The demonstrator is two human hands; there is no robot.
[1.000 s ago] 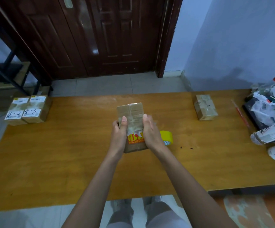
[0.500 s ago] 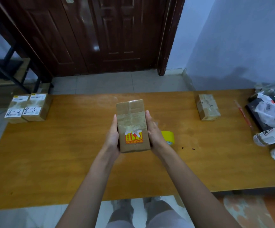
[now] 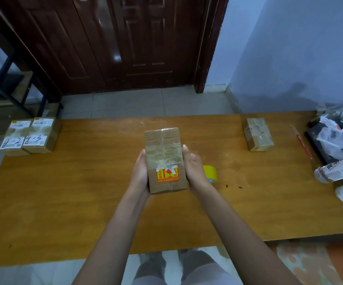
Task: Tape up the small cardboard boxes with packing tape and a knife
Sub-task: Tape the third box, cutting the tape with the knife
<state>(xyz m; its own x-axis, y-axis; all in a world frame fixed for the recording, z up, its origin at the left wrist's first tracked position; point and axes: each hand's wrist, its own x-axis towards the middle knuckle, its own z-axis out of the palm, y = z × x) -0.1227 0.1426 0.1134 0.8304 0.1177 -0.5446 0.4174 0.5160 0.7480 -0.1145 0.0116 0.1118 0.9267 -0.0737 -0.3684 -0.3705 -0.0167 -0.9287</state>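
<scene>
A small taped cardboard box (image 3: 165,159) with a red and yellow sticker is held above the middle of the wooden table (image 3: 84,198). My left hand (image 3: 140,173) grips its left side and my right hand (image 3: 193,169) grips its right side, fingers tucked under it. A yellow roll of packing tape (image 3: 210,173) lies on the table just right of my right hand, partly hidden by it. A red knife (image 3: 302,140) lies at the far right. Another taped box (image 3: 257,133) sits at the back right.
Two labelled boxes (image 3: 31,135) stand side by side at the table's far left corner. A heap of plastic bags and bottles (image 3: 341,145) crowds the right edge. Beyond the table are a tiled floor and a dark wooden door (image 3: 125,44).
The box has been turned so its broad stickered face points up at me, and my thumbs have moved off its top to the sides. Both hands kept hold throughout.
</scene>
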